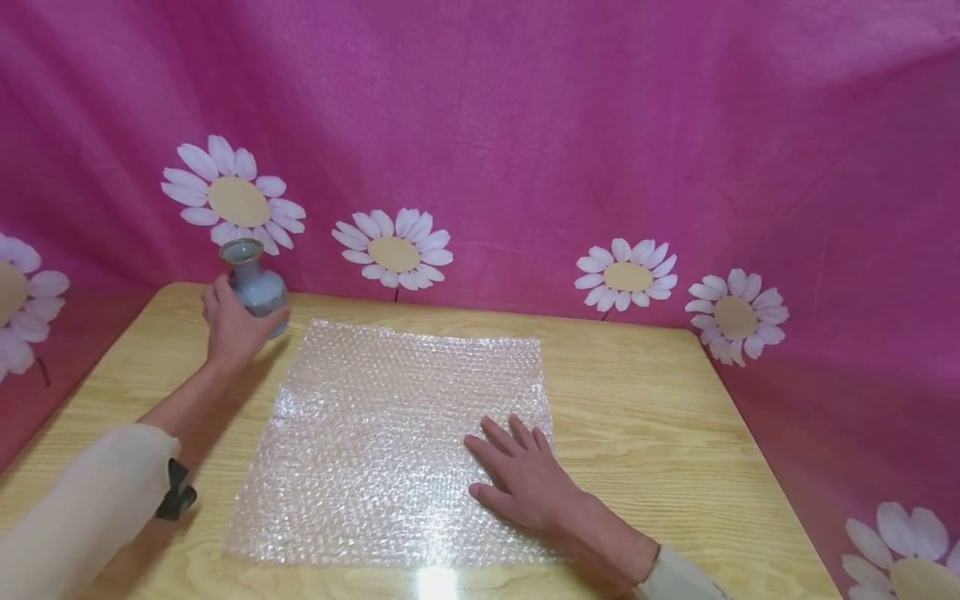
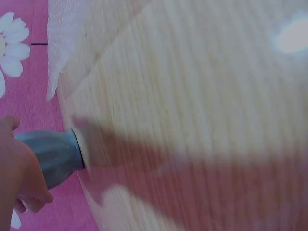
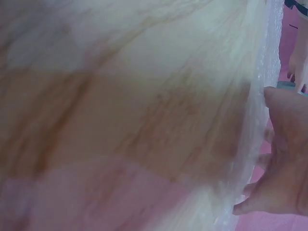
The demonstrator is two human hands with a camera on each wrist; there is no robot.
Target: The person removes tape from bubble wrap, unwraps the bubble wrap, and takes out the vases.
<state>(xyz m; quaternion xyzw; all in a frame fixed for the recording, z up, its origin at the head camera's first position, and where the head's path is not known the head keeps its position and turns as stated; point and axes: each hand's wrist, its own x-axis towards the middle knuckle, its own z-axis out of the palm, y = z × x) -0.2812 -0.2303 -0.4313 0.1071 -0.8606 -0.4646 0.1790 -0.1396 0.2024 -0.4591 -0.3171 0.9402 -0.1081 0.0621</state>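
At the far left of the table, in the head view, my left hand (image 1: 238, 325) grips a grey-blue vase (image 1: 259, 287) with a flared, brown-rimmed mouth. The vase leans slightly; whether its base touches the table I cannot tell. In the left wrist view, fingers curl round the vase body (image 2: 60, 156). A sheet of clear bubble wrap (image 1: 375, 425) lies flat over the middle of the table. My right hand (image 1: 525, 483), fingers spread and nearly straight, rests on the right part of the sheet. The right wrist view shows that hand (image 3: 288, 159) along the bubble wrap's surface.
The light wood-grain table (image 1: 637, 400) extends to the right of the sheet. Behind it and at both sides hangs a magenta cloth (image 1: 510, 150) with large white daisies. A bright light reflection falls near the front edge.
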